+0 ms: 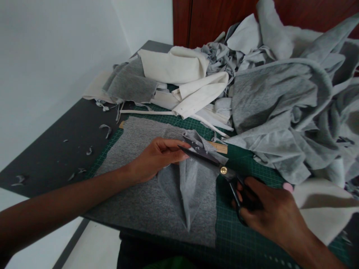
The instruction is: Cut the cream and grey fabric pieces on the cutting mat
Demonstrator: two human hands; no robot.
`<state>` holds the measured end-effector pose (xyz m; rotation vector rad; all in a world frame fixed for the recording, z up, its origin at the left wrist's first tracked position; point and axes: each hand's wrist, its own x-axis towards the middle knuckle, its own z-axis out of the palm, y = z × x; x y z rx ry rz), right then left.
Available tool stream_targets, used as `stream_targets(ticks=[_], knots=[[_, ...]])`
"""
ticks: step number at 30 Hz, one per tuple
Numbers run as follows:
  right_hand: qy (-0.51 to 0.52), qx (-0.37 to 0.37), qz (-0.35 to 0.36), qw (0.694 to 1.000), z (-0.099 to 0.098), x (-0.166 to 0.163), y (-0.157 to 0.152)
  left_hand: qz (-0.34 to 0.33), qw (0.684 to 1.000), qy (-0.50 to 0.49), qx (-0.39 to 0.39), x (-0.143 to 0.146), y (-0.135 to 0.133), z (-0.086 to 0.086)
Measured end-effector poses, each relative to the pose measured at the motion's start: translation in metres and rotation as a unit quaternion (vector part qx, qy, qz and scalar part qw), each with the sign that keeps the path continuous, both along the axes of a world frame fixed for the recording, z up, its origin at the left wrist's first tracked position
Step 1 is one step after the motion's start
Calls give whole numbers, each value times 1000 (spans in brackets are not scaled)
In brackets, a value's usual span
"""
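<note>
my left hand [157, 160] pinches cloth [194, 183] beside the scissors [223, 170] my right hand [270, 209] grips, so a slip could nick me.

I can read no word, brand, number or sign from here. The green mat [238, 243] carries a printed grid of thin pale lines, and I make out no figure beside them. Near its lower edge runs a row of small pale marks [277, 260], too blurred for me to tell digits from dots. The wooden strip [220, 148] sticking out from under the grey cloth [117, 194] shows faint dark marks, too small for me to read. On the scissors [202, 160], the brass-coloured pivot screw [223, 170] is too small in my view to show whether anything is stamped on it.
</note>
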<state>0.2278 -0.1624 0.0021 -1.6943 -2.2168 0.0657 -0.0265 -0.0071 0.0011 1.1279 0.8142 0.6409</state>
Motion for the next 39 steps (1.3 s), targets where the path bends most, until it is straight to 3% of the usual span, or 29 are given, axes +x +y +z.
stream_targets(ticks=[6,13,21,39], knots=[[-16,18,7,1000,1,-1,-1,25,1000,5,7,0,0,2],[-19,47,0,999,1,-3,2,7,999,16,29,-1,-1,2],[-30,41,11,999,-1,0,0,1,1000,-25,5,1,-1,2],[-36,14,33,999,0,5,-3,-26,998,-21,57,0,2,2]])
